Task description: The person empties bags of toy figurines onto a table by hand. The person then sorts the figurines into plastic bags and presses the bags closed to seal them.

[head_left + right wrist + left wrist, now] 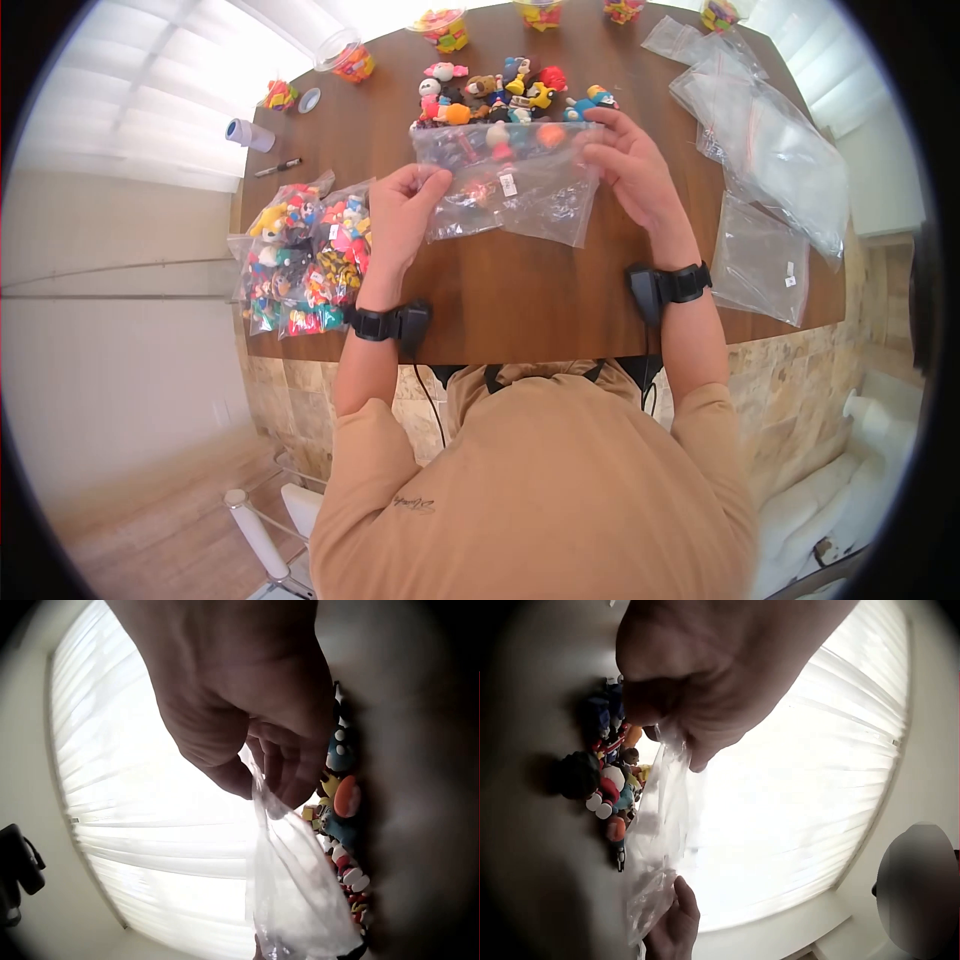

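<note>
A clear plastic bag (pixel 550 210) with a small white label hangs stretched between my two hands over the table. My left hand (pixel 402 215) pinches its left edge between thumb and fingers. At the opposite upper corner, my right hand (pixel 640 175) pinches the plastic; in the right wrist view the thumb and fingertips close on the gathered bag (pixel 292 877). Just beyond the bag lies a pile of small colourful toy figures (pixel 490 88), a few of them showing through the plastic. In the left wrist view the figures (pixel 615 780) lie beside the bag.
Filled bags of figures (pixel 300 255) lie at the left, near a marker (pixel 278 168) and a white cup (pixel 250 135). Flat clear bags (pixel 765 140) cover the right side. Tubs of colourful pieces (pixel 443 32) line the far edge.
</note>
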The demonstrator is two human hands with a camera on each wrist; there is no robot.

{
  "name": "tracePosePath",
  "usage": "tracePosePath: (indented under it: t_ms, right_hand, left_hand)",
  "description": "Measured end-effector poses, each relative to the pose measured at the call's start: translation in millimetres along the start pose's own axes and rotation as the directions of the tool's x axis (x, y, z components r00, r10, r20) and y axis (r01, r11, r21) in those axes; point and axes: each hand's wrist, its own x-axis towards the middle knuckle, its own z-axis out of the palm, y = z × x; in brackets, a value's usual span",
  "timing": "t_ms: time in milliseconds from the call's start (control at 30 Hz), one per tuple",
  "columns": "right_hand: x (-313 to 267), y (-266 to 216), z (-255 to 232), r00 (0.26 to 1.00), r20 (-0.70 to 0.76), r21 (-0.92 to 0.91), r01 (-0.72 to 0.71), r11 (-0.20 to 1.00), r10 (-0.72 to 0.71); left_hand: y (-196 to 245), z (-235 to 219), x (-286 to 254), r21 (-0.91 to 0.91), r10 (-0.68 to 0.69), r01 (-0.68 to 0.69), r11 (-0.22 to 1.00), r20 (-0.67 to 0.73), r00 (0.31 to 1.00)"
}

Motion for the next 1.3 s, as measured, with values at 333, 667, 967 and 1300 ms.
tracePosePath:
  t_ms: [333, 667, 967, 1300]
  right_hand:
    - [0, 22, 5, 0.952, 0.206, -0.178, -0.193, 0.965, 0.228]
    - [3, 8, -1, 0.987, -0.075, -0.162, 0.129, 0.978, -0.142]
    - [-19, -44, 7, 0.921, 0.008, -0.478, 0.345, 0.808, -0.389]
    - [-64, -128, 45, 0.742, 0.656, -0.697, 0.666, 0.266, -0.136]
  left_hand:
    - [4, 15, -15, -0.246, 0.04, -0.079, 0.966, -0.161, 0.986]
    - [-1, 17, -28, -0.166, 0.079, -0.11, 0.98, -0.184, 0.98]
    - [4, -10, -34, -0.138, 0.203, -0.235, 0.962, -0.215, 0.955]
    - [122, 68, -44, 0.449, 0.364, -0.616, 0.647, 0.529, 0.767]
